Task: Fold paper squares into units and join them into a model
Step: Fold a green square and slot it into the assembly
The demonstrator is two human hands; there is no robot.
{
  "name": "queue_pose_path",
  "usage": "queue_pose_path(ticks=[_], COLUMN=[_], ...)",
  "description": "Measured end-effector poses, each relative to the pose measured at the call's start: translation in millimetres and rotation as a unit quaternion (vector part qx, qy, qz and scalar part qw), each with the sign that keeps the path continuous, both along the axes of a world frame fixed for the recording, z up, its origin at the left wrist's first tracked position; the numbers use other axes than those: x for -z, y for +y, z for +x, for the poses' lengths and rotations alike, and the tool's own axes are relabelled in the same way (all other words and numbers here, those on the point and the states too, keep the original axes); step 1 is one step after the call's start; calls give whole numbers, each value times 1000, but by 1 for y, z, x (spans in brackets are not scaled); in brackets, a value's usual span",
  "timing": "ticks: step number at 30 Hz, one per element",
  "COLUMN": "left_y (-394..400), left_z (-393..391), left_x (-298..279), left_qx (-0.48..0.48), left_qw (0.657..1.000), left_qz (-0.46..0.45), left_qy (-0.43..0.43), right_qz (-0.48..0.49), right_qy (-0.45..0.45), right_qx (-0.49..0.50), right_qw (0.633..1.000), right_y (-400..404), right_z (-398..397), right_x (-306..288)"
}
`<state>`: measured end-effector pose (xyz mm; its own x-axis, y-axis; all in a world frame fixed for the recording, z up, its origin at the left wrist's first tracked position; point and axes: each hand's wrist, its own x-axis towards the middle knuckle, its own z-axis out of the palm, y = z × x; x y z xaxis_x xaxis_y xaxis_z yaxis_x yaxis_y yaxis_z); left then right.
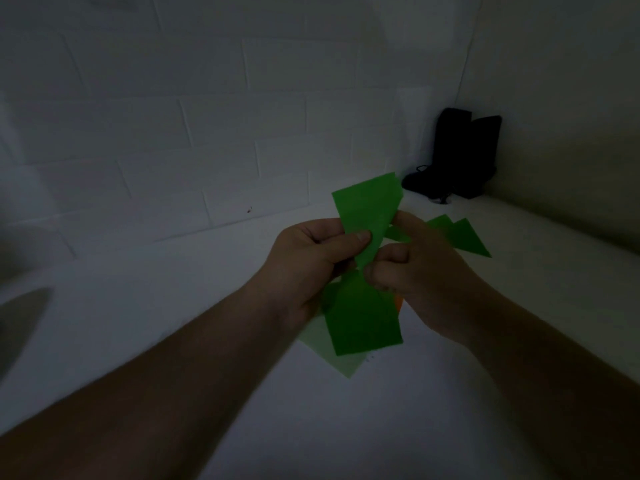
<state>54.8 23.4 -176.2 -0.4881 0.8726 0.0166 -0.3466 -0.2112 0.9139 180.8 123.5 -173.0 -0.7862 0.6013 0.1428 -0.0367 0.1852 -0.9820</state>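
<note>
Two bare forearms reach in from the bottom corners, at seven and five o'clock, and meet just right of centre. The left hand (311, 251) has curled fingers, its thumb pressed flat toward three o'clock in a pinch. The right hand (412, 268) faces it, nearly touching, fingers curled inward, thumb and forefinger also pinching.

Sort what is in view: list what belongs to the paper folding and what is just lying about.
Belongs to the job:
- green folded paper, pinched by left hand and right hand
- folded green pieces on the white surface
- pale green sheet under the hands
- orange paper edge

Lying about:
- black object in the corner
</note>
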Motion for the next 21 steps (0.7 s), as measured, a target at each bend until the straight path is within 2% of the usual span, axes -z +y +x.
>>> queue_pose_path(ticks=[11,21], left_y=[1,3], left_z=[-4,-3], left_x=[-1,3], left_qx=[-23,-5], left_qw=[1000,1000], left_qz=[9,5], left_qy=[-1,8], right_qz=[0,6], right_qy=[-26,1], right_qx=[-6,1], right_qw=[1000,1000], right_y=[-2,1], right_z=[1,1], right_x=[1,3])
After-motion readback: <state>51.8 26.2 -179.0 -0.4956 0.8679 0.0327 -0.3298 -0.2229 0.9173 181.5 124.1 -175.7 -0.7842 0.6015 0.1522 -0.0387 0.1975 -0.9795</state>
